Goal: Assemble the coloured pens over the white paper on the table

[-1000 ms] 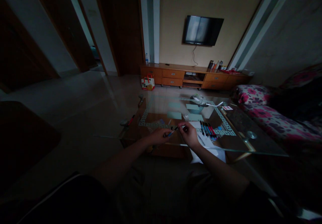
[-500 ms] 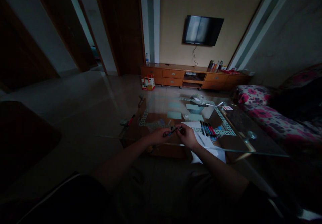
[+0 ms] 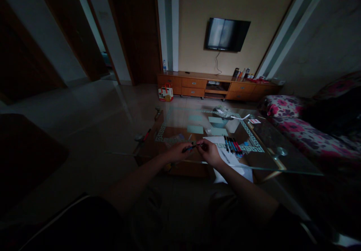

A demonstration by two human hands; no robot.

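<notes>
Both my hands meet over the near edge of a glass coffee table (image 3: pixel 282 164). My left hand (image 3: pixel 177 152) is closed around the blue end of a thin pen (image 3: pixel 192 146). My right hand (image 3: pixel 208 151) pinches the pen's other, dark end, the two hands almost touching. Just right of my right hand a row of several red, blue and black pens (image 3: pixel 232 145) lies on white paper (image 3: pixel 225 154) on the glass.
The room is dim. A small basket (image 3: pixel 221 121), pale cards and a red-handled tool (image 3: pixel 146 134) rest on the table. A floral sofa (image 3: pixel 307 130) runs along the right. A low wooden TV cabinet (image 3: pixel 214 87) and wall TV (image 3: pixel 227 34) stand at the far wall.
My right hand has slid left along the pen toward my left hand, closing the gap between them. The pen has tipped from slanted to nearly level.
</notes>
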